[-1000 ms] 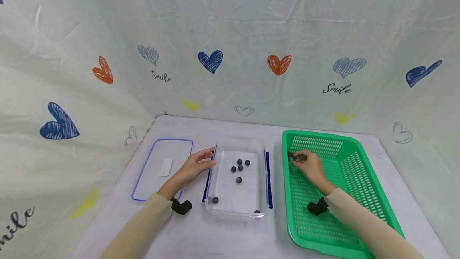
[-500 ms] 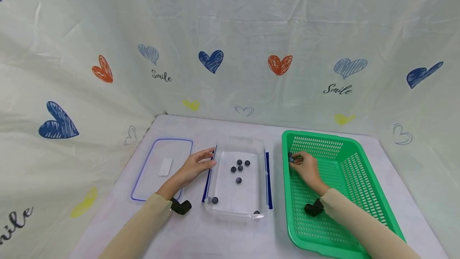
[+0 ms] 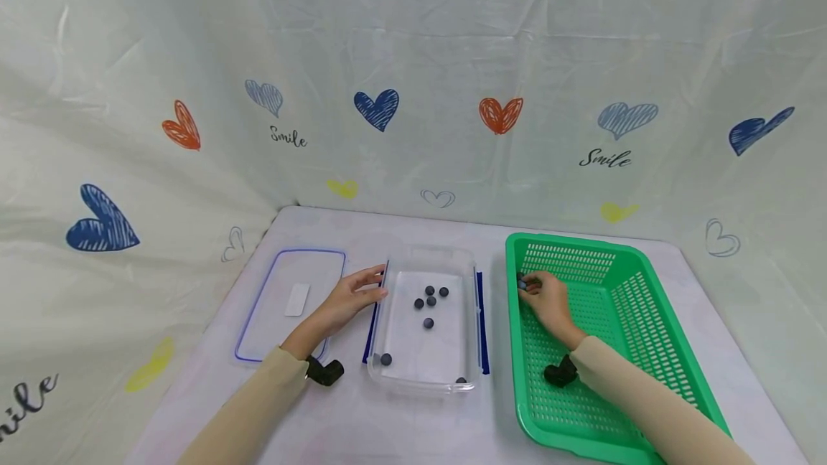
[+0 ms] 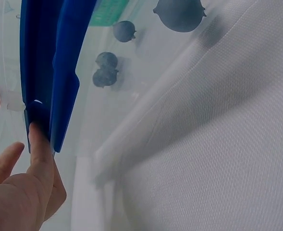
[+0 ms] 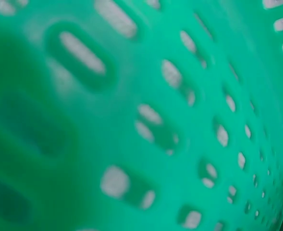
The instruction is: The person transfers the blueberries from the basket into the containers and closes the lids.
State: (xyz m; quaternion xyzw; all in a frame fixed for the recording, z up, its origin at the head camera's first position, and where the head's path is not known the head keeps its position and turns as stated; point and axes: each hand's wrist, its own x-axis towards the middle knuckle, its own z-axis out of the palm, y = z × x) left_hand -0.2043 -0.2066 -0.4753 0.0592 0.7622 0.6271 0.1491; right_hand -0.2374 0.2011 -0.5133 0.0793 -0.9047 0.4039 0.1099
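My left hand (image 3: 345, 301) rests at the left side of a clear plastic box (image 3: 423, 387). In the left wrist view, its fingertips touch the box's blue latch flap (image 4: 67, 72), fingers mostly extended. Several dark blueberries (image 3: 428, 323) lie scattered on the box floor; the left wrist view shows the crown on one large blueberry (image 4: 179, 13). My right hand (image 3: 548, 303) is inside the green basket (image 3: 519, 379), against its left wall, pinching a blueberry (image 3: 522, 284) between thumb and fingers. Another dark berry shows right behind it. The right wrist view holds mostly blurred basket wall.
A clear lid with a blue rim (image 3: 258, 307) lies left of the box, with a small white rectangle (image 3: 297, 300) on it. Another blue latch flap (image 3: 482, 325) sticks out on the box's right side. A heart-printed curtain (image 3: 439, 163) hangs behind the table.
My right hand has shifted slightly left, closer to the basket's left wall and the berries there. The left hand and the berries in the box have stayed put.
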